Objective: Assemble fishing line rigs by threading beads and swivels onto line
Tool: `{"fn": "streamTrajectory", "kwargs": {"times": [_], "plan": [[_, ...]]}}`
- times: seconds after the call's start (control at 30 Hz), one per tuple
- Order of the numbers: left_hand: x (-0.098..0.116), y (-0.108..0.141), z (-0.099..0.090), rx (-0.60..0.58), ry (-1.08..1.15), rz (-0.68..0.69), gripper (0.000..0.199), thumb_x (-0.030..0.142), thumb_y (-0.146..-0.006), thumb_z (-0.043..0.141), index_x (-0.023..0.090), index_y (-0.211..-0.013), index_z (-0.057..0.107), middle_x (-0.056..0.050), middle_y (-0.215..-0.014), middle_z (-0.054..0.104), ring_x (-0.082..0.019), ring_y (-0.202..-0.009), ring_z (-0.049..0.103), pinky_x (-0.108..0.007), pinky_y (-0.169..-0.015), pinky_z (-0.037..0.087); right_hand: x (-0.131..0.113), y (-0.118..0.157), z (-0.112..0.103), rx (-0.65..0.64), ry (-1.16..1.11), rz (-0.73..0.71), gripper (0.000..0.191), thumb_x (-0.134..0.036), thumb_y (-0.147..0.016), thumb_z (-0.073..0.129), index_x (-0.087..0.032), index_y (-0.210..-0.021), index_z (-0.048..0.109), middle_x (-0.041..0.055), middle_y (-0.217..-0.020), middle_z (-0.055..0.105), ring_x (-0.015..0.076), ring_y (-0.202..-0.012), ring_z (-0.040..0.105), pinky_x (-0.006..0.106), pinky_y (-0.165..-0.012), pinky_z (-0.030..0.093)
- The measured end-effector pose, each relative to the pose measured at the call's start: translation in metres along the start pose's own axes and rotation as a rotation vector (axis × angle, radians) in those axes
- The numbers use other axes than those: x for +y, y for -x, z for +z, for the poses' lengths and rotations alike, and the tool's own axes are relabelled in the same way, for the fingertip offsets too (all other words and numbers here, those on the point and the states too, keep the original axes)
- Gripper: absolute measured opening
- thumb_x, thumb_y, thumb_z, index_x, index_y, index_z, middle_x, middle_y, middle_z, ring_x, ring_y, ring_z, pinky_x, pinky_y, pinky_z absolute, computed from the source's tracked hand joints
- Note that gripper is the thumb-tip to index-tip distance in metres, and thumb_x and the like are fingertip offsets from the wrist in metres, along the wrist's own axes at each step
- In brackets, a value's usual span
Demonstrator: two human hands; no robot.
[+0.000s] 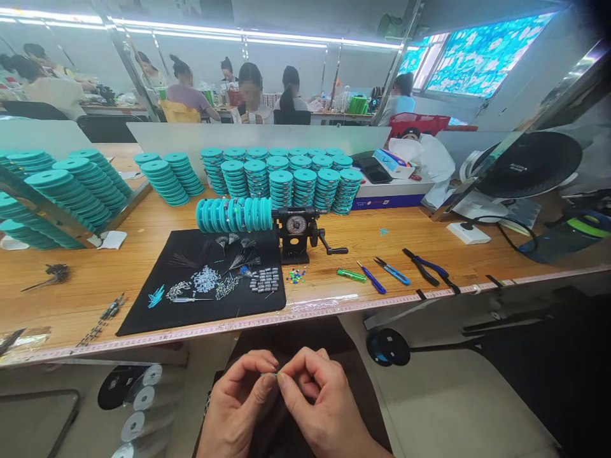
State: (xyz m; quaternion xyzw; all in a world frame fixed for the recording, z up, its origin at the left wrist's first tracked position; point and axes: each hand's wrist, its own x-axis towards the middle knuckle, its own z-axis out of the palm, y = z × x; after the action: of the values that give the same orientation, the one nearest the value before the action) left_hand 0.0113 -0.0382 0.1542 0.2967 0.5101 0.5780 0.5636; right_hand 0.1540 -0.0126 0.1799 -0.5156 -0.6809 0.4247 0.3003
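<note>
Two hands worked just below the wooden bench [62, 318]: my left hand [237, 407] curled, thumb and forefinger pinching a tiny teal-tipped piece [272, 374], which lay roughly level between the hands, too small to make out fully; my right hand [324, 401], just as near, closed on it from the other side.

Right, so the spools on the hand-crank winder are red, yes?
No, the spools on the hand-crank winder are teal, not red. The head view shows it.
</note>
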Motion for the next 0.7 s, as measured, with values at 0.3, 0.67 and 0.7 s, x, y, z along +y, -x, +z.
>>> {"fn": "streamTrajectory", "kwargs": {"times": [0.3, 0.67, 0.7], "plan": [[-0.003, -0.007, -0.014, -0.130, -0.239, 0.148, 0.010, 0.031, -0.081, 0.070, 0.022, -0.076, 0.068, -0.004, -0.101, 0.056, -0.019, -0.096, 0.056, -0.022, -0.084, 0.044, 0.003, -0.005, -0.005, -0.064, -0.250, 0.044, 0.025, -0.035, -0.092, 0.054, -0.018, -0.073, 0.054, -0.0026, -0.066, 0.049, 0.0131, -0.064, 0.045, 0.024, -0.060, 0.036], [0.006, -0.014, -0.018, -0.149, -0.453, 0.195, 0.013, 0.032, -0.081, 0.070, 0.022, -0.075, 0.075, -0.007, -0.100, 0.057, -0.022, -0.093, 0.060, -0.028, -0.082, 0.046, 0.012, -0.016, -0.001, -0.130, -0.475, 0.119, 0.031, -0.038, -0.085, 0.065, -0.015, -0.067, 0.056, -0.0031, -0.063, 0.045, 0.0120, -0.062, 0.039, 0.024, -0.058, 0.031], [0.007, -0.016, -0.019, -0.168, -0.476, 0.202, 0.012, 0.032, -0.081, 0.070, 0.022, -0.076, 0.075, -0.007, -0.101, 0.058, -0.023, -0.095, 0.059, -0.029, -0.084, 0.045, 0.014, -0.017, 0.000, -0.134, -0.507, 0.131, 0.031, -0.038, -0.084, 0.066, -0.015, -0.066, 0.055, -0.0036, -0.063, 0.043, 0.0118, -0.062, 0.037, 0.024, -0.057, 0.030]]}}
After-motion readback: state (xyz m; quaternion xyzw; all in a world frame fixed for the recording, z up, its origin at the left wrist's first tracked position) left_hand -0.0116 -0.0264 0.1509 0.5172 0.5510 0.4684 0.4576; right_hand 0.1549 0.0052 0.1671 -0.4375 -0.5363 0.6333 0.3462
